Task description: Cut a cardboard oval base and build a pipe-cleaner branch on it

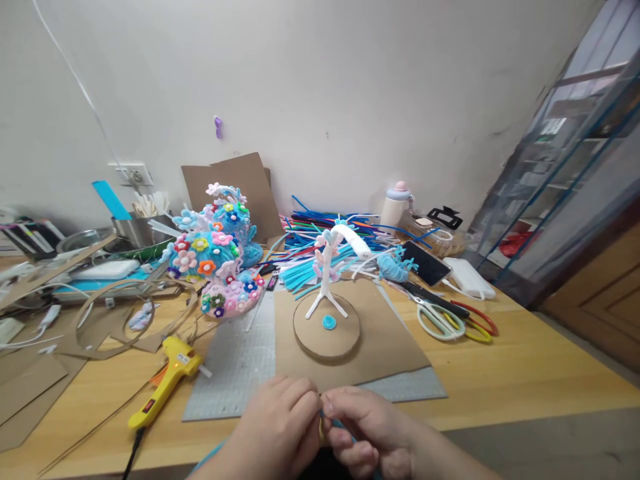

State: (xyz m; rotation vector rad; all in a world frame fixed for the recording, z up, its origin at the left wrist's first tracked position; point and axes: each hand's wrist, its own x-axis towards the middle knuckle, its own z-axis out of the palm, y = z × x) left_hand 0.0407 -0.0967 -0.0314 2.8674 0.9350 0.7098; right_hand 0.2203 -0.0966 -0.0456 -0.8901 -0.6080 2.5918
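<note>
My left hand [283, 427] and my right hand [373, 427] meet at the table's front edge with their fingertips pinched together. Between them runs a blue pipe cleaner [339, 424]; the fingers mostly hide it. A blue length also shows below my left wrist. Just beyond my hands, a cardboard disc [305, 337] lies on a cardboard sheet [395, 347]. A white branching stand [327, 270] with a curved top rises behind a small blue coil [329, 323] on the disc. Pale pink and blue fuzzy flowers cling to the stand.
A yellow glue gun [173, 383] lies left, its cord trailing forward. Behind it stands a blue shape covered in fuzzy flowers [207, 257]. Loose pipe cleaners [300, 267] pile at the back. Scissors [440, 323], a phone [425, 263] and a bottle [395, 207] are at right.
</note>
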